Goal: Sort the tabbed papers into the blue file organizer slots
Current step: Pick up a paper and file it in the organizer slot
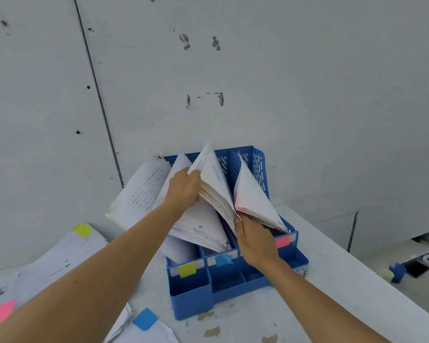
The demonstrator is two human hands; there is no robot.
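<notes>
A blue file organizer (pixel 191 295) stands against the wall, its three slots labelled with a yellow tab (pixel 187 269), a blue tab (pixel 223 260) and a pink tab (pixel 282 241). Paper stacks lean out of every slot. My left hand (pixel 183 188) grips the top edge of the middle stack of papers (pixel 214 186). My right hand (pixel 255 240) pinches the lower edge of that stack, beside the pink-tabbed papers (pixel 254 201) in the right slot. A loose bundle (pixel 139 194) leans out to the left of the organizer.
Loose tabbed sheets lie on the table at the left: one with a yellow tab (pixel 82 230), one with a pink tab (pixel 0 313), one with a blue tab (pixel 145 319). The table edge (pixel 372 273) runs diagonally on the right; small objects lie on the floor beyond it.
</notes>
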